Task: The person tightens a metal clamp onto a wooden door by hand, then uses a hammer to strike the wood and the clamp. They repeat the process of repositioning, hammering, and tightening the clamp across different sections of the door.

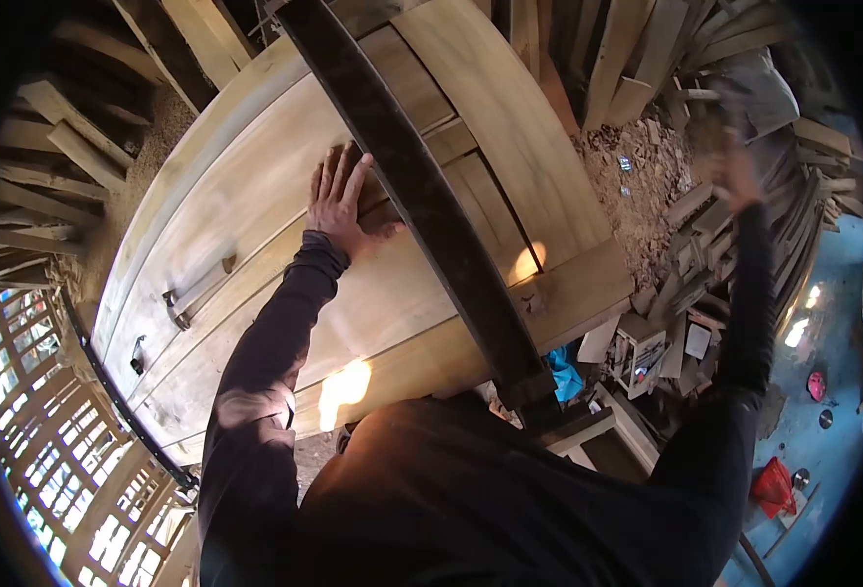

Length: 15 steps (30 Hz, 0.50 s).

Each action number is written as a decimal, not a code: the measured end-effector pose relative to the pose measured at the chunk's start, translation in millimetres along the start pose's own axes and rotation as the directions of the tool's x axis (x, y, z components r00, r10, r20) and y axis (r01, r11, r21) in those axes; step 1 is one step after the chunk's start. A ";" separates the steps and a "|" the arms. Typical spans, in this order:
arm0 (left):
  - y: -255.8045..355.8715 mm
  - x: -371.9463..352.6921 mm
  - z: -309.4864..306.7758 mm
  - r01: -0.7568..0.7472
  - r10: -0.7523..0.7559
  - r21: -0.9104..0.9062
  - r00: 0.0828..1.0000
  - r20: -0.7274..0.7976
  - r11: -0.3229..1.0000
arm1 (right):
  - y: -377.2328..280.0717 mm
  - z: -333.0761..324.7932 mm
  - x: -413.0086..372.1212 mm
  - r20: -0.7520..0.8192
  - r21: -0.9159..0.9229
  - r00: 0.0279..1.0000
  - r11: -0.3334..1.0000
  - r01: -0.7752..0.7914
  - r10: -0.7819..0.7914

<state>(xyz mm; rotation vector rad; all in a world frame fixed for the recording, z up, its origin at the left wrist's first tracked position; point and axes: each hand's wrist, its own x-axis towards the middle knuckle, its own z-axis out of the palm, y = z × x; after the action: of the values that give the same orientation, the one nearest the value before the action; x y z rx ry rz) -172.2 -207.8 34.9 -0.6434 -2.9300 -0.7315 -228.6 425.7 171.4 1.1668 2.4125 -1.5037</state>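
Note:
My left hand (pixel 341 203) lies flat on a large pale wooden panel (pixel 255 235), its fingers spread beside a dark metal bar (pixel 402 166). The bar crosses over the panel from the top to its near edge. Out to the right, my right hand (pixel 740 176) is raised over the wood scraps and smeared by motion. Something blurred shows just beyond it, too unclear to name. A small black metal piece (pixel 138 354) and a clamp-like fitting (pixel 175 309) sit at the panel's left part.
Wood offcuts (pixel 696 293) and chips (pixel 637 186) lie right of the panel. More planks (pixel 79 152) are stacked at the left. A blue surface (pixel 823 391) at the far right bears a red bag (pixel 773 487). A slatted lattice (pixel 60 430) stands at the lower left.

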 end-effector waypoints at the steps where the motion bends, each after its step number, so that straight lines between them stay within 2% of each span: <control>1: 1.7 -1.2 1.3 0.002 -0.002 -0.004 1.000 0.000 1.000 | 18.2 38.6 -13.0 0.255 0.055 0.967 0.998 -0.035 0.020; 2: 2.8 -2.4 0.8 0.003 -0.003 -0.002 1.000 0.003 1.000 | 34.7 78.3 -27.9 0.510 0.087 0.859 0.991 -0.098 0.040; 3: 0.5 0.0 -1.3 -0.003 0.003 0.008 1.000 0.006 1.000 | 50.7 117.9 -42.8 0.712 0.083 0.700 0.983 -0.162 0.055; 4: -2.5 2.6 -3.4 -0.012 0.011 0.017 1.000 0.017 1.000 | 8.1 126.1 -82.8 0.824 -0.067 0.490 0.907 -0.415 0.285; 7: 3.6 3.9 -6.2 -0.004 0.003 0.019 1.000 0.025 1.000 | -20.2 99.4 -94.9 0.485 -0.097 0.821 0.952 -0.291 0.300; 10: 0.8 3.3 -3.8 -0.015 0.015 0.012 1.000 0.012 1.000 | -7.5 64.8 -44.9 0.258 0.035 0.961 0.994 -0.108 0.096; 11: -0.6 4.9 -3.6 -0.005 0.004 0.009 1.000 0.019 1.000 | -3.5 64.3 -25.6 0.285 0.134 0.954 0.982 -0.130 0.087; 13: 1.7 3.0 -2.9 0.012 -0.012 -0.001 0.999 0.037 1.000 | 12.0 113.0 -40.2 0.241 -0.022 0.968 0.998 -0.058 0.062; 15: 2.6 7.9 -3.5 0.011 -0.011 0.005 1.000 0.017 1.000 | -15.6 127.6 -57.6 0.400 -0.007 0.911 0.994 -0.110 0.104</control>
<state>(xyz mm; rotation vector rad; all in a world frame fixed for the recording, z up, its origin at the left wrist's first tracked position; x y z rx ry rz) -178.5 -204.3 40.3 -0.6370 -2.9524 -0.7237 -238.1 288.4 141.2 0.8704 2.0360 -1.5497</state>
